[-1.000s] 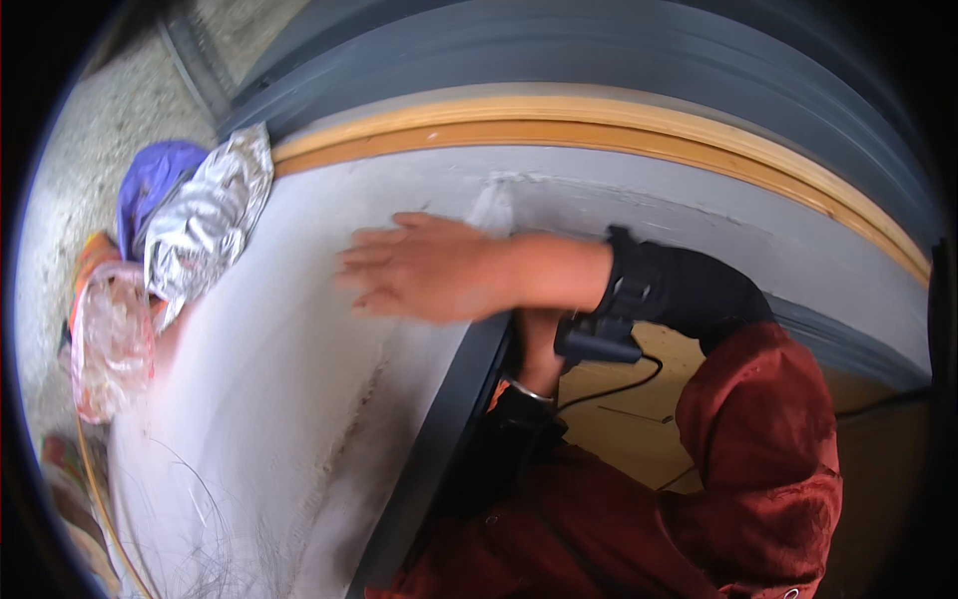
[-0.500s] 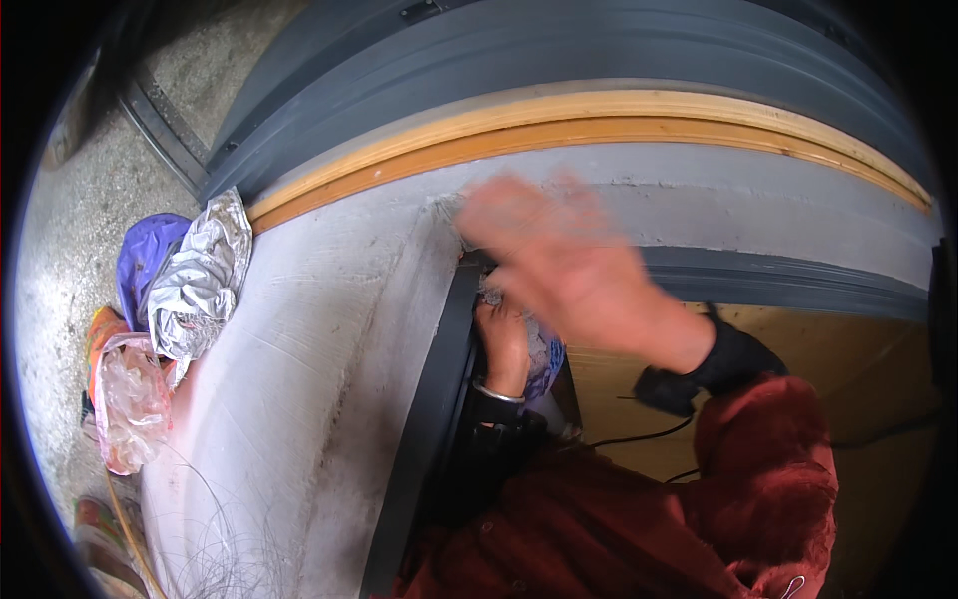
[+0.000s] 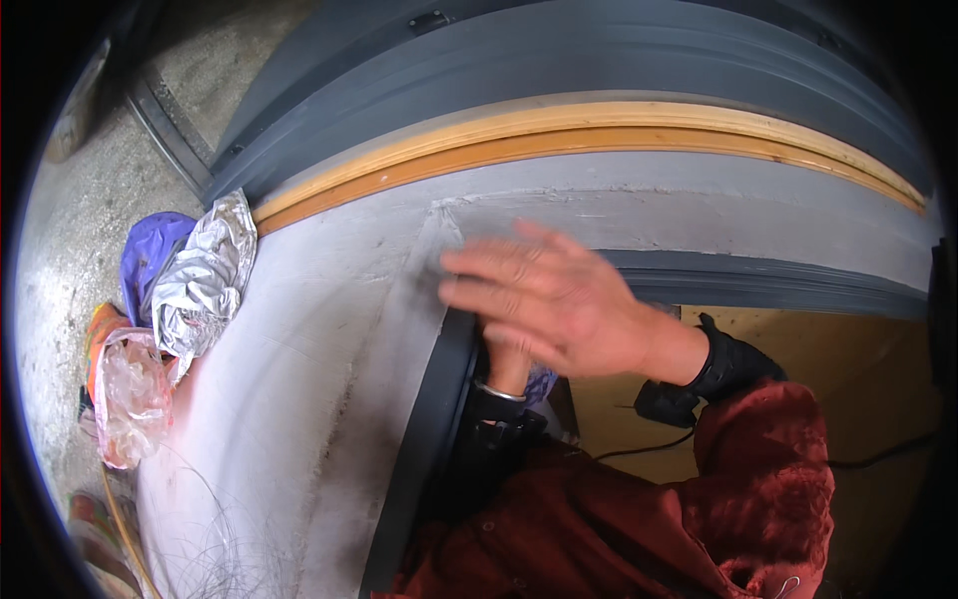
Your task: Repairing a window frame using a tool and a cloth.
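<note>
My right hand (image 3: 559, 299) reaches in from the right, its fingers stretched out and a little blurred. Its fingertips are at the grey plastered wall (image 3: 289, 299), just above the upper corner of the dark grey frame (image 3: 414, 469). Behind it is my left hand (image 3: 507, 371), of which only the back near the wrist shows. My right hand covers the left fingers, so what they hold is hidden. Beside my left wrist, a bit of blue patterned material (image 3: 540, 384) shows.
A wooden strip (image 3: 599, 143) runs along the wall's far edge, with a dark grey panel (image 3: 619, 60) beyond. At left lie a silver bag (image 3: 205, 280), a purple bag (image 3: 155, 260) and a clear pinkish bag (image 3: 135, 399). A black cable (image 3: 639, 451) crosses a light wooden surface (image 3: 639, 409).
My right hand has come down and slightly left, and now covers the fingers of my left hand. Earlier, the left fingers showed at the frame's corner, next to a greyish lump.
</note>
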Motion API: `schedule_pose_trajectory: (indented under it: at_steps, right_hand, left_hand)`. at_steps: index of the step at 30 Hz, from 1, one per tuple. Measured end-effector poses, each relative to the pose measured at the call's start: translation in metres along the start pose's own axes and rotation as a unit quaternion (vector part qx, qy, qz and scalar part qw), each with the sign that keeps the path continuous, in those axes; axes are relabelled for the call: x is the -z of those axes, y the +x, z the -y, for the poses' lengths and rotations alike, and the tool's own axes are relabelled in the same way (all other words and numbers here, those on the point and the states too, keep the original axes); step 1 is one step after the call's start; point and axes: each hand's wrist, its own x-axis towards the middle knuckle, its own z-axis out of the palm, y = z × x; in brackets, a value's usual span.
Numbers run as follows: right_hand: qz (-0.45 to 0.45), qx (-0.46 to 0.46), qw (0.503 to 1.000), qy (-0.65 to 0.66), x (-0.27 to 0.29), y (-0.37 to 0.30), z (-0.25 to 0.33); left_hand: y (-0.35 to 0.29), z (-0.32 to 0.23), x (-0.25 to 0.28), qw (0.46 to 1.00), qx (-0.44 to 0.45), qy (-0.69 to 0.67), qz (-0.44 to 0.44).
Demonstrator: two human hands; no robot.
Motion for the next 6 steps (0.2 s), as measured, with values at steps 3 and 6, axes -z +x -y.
schedule_pose_trajectory:
  at_steps: [3,6]
  right_hand:
    - [-0.047,-0.100,0.982,-0.150,0.010,-0.008,-0.010]
    - [-0.051,-0.164,0.943,-0.284,0.014,-0.018,-0.028]
  left_hand:
    - [-0.007,-0.008,-0.009,0.997,0.053,-0.056,-0.028]
    - [-0.007,-0.022,-0.012,0.996,0.079,-0.002,-0.040]
